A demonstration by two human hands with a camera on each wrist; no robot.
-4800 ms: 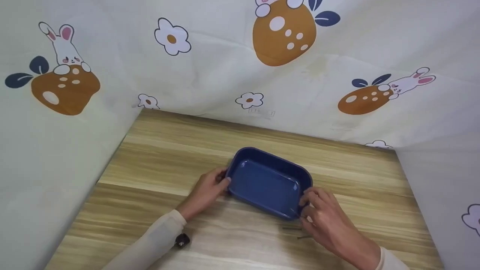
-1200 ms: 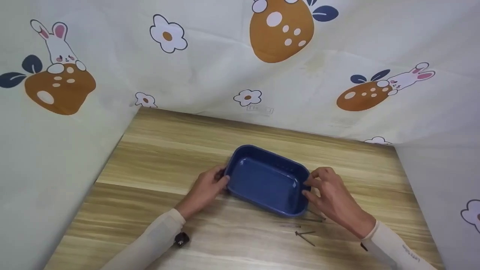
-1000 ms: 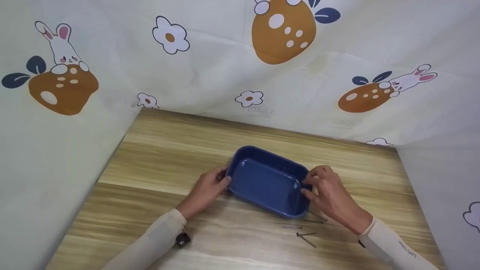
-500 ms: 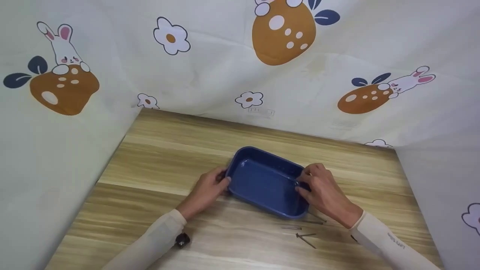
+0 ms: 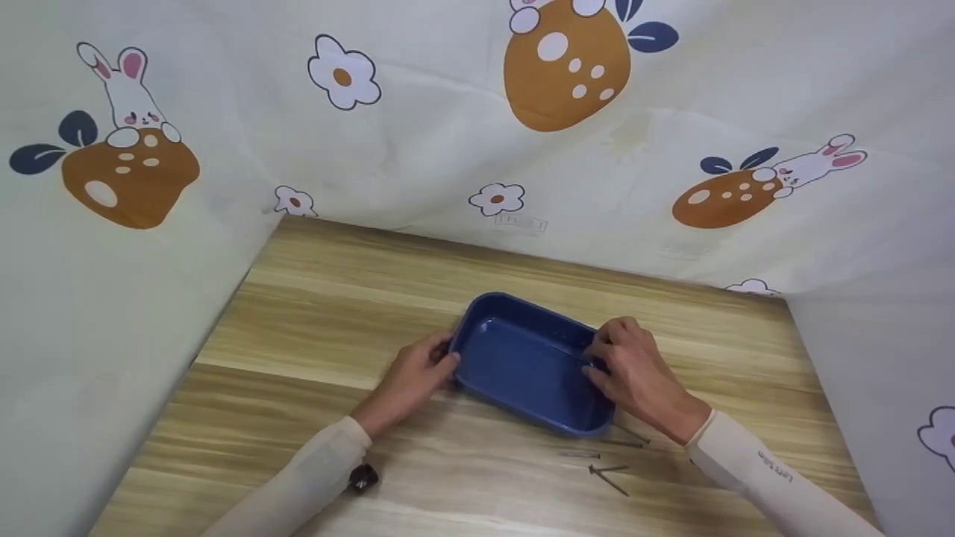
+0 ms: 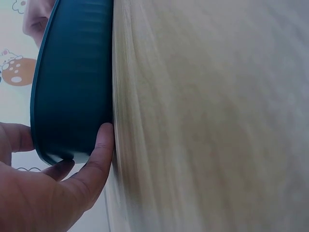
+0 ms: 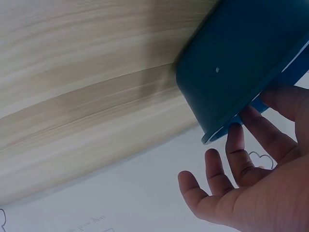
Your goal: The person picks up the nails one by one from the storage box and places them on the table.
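Note:
A deep blue rectangular tray [image 5: 522,365] with rounded corners sits on the wooden table. My left hand [image 5: 410,380] grips its left end, thumb at the rim and fingers against the outer wall, as the left wrist view shows on the wall [image 6: 72,82]. My right hand [image 5: 638,373] reaches over the right end, with thumb and forefinger bent inward past the rim [image 7: 251,104]. The other fingers curl loosely outside it. I cannot tell whether those two tips pinch something. Several thin nails [image 5: 610,482] lie by the tray's near right corner.
Pale printed cloth walls [image 5: 418,149] rise behind the wooden table [image 5: 328,298] and along both its sides. A small black object [image 5: 363,478] shows under the left sleeve.
My right hand has moved from the tray's near right corner up along its right end, then leftward over the inside. Nails it covered now show. Left hand and tray hold still.

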